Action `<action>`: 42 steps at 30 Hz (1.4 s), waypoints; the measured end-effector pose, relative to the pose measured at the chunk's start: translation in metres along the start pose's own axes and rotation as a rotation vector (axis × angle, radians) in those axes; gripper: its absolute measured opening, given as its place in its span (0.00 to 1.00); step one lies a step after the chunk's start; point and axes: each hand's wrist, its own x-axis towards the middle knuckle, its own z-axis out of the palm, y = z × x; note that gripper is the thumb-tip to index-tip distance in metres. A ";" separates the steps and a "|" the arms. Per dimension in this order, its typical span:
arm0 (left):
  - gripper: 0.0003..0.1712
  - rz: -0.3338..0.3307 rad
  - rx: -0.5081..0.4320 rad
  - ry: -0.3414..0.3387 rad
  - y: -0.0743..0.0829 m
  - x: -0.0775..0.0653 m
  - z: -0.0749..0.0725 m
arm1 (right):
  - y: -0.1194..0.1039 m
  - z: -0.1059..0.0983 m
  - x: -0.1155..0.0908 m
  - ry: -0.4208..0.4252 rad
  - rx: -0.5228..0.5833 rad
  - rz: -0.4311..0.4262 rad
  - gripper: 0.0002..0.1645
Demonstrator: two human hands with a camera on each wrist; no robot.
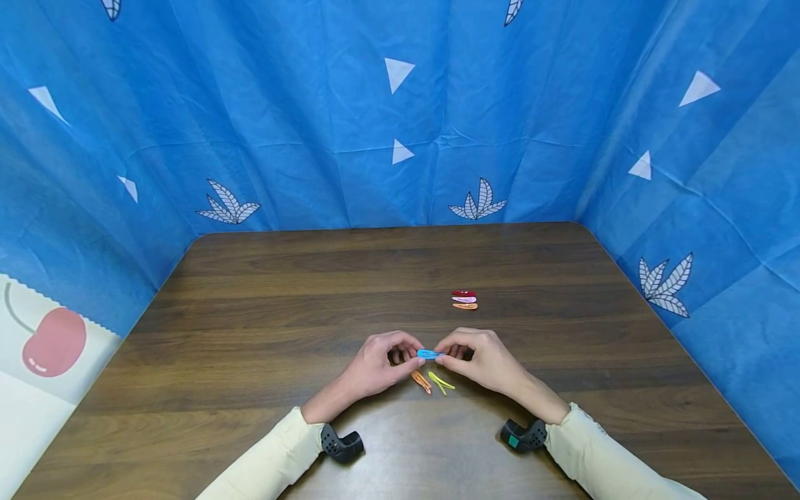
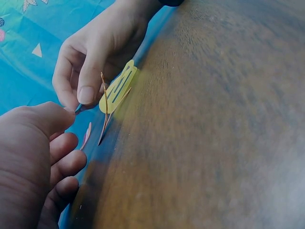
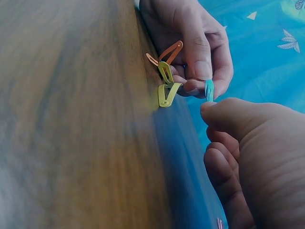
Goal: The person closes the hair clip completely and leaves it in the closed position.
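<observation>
Lower centre of frame: left hand [image 1: 375, 364] and right hand [image 1: 481, 360] pinching blue hair clip [image 1: 430, 353] above desk [image 1: 250, 333]; orange clip [image 1: 421, 380], yellow clip [image 1: 440, 382] just below.

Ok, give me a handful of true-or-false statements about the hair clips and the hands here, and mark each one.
1. Both hands pinch the blue clip. True.
2. The yellow clip lies far across the table from the hands. False: it lies just below them, beside the orange clip.
3. A small stack of clips lies beyond the right hand. True.
4. The left hand rests flat and open on the table. False: its fingers pinch the blue clip.
</observation>
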 end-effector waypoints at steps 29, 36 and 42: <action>0.05 -0.018 0.003 -0.025 0.000 -0.003 -0.001 | 0.020 -0.022 0.003 0.120 -0.123 0.097 0.10; 0.05 -0.011 -0.001 -0.033 -0.001 -0.003 -0.002 | 0.026 -0.027 0.004 0.159 -0.139 0.151 0.09; 0.05 -0.007 -0.006 -0.036 -0.001 -0.003 -0.002 | 0.034 -0.030 0.005 0.186 -0.158 0.185 0.09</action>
